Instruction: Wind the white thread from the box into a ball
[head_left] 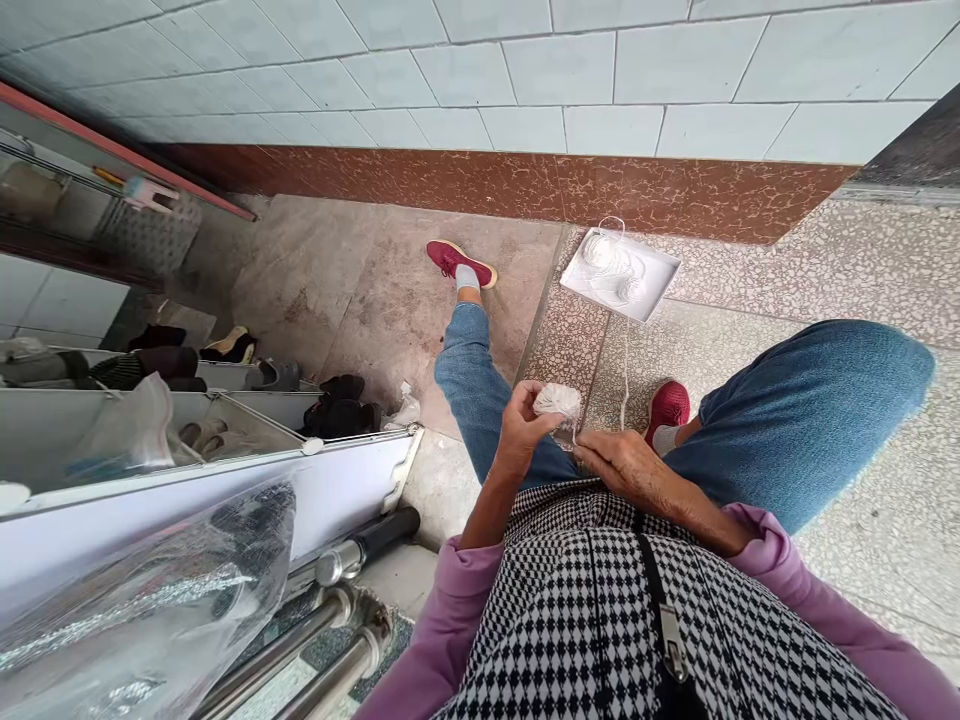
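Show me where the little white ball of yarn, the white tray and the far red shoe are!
ball of yarn [557, 401], head view, middle of the wound ball.
white tray [585, 283], head view, its left rim.
far red shoe [448, 259], head view, its upper.

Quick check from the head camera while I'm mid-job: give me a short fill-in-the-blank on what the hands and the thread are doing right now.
1. The left hand holds a small white ball of ____.
2. The right hand rests on the person's ____.
3. A strand runs from the hands to the white ____ on the floor by the wall.
4. Both shoes are ____ in colour.

Missing words: thread; lap; tray; red
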